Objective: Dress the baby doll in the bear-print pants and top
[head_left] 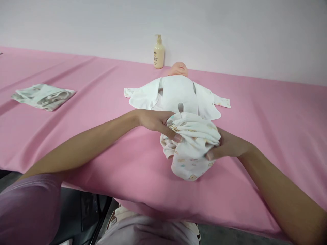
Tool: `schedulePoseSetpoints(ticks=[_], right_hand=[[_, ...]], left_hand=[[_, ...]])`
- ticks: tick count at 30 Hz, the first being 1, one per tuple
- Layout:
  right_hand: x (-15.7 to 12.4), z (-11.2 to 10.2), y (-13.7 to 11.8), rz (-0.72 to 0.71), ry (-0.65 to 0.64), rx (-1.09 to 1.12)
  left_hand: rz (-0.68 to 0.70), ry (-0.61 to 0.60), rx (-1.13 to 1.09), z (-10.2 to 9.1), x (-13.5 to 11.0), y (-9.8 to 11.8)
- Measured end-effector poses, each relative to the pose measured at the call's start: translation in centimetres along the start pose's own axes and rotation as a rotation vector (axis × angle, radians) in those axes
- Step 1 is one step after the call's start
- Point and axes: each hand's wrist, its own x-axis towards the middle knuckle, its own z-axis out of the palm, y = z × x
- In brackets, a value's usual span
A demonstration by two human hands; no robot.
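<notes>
cloth (192, 144), wrinkled, bunches between left hand (157, 121) and right hand (231, 143)

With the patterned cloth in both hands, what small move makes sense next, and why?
Probably easing the hands apart to open out the patterned cloth: it is bunched in folds, and the left hand and right hand grip opposite sides of it, so a gentle spread should loosen it.
</notes>
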Motion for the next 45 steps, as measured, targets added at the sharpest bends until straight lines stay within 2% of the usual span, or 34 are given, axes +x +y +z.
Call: schedulePoseSetpoints(ticks=[3,6,11,15,16,18,22,24,26,29,33,35,38,42,45], right_hand=[[0.2,-0.3,0.7,-0.116,0.147,0.052],[0.2,-0.5,1.0,-0.066,0.158,0.07],[-0.2,-0.6,0.2,0.124,-0.004,-0.048],[-0.4,-0.3,-0.5,0.164,-0.222,-0.014],[-0.4,-0.2,-0.6,0.164,-0.241,-0.012],[-0.4,-0.2,-0.5,0.125,-0.17,-0.032],[0.0,-0.5,0.6,-0.035,0.104,-0.01],[0.2,-0.5,1.1,-0.045,0.138,0.037],[0.2,-0.4,1.2,0.002,0.134,0.054],[0.0,-0.4,0.6,0.095,0.007,0.004],[-0.3,-0.6,-0.5,0.202,-0.357,0.068],[-0.3,-0.9,-0.5,0.218,-0.435,0.111],[-0.4,-1.8,0.2,0.137,-0.341,0.083],[-0.5,-3.0,1.1,0.038,-0.153,0.031],[-1.0,-1.9,0.5,-0.007,-0.053,0.037]], left_hand=[[-0.017,-0.011,0.025,0.5,0.2,-0.1],[-0.023,-0.001,0.056,0.7,0.3,-0.3],[0.01,0.076,0.082,0.2,0.0,-0.3],[0.036,0.091,0.096,0.1,0.0,-0.3],[0.039,0.078,0.094,0.2,0.0,-0.3],[0.039,0.057,0.087,0.4,0.2,-0.3],[0.012,-0.023,0.041,1.0,0.5,-0.2],[-0.011,-0.068,0.0,1.3,0.7,-0.1],[-0.024,-0.057,-0.035,1.4,0.7,-0.1],[-0.02,-0.035,-0.047,1.4,0.6,-0.2],[-0.025,-0.074,0.018,1.0,0.3,0.1],[-0.005,-0.09,0.053,1.2,0.4,0.4],[0.016,-0.107,0.087,1.7,0.6,0.7],[0.0,0.002,0.087,2.3,1.0,0.5],[-0.011,0.043,0.034,2.4,1.0,0.3]])
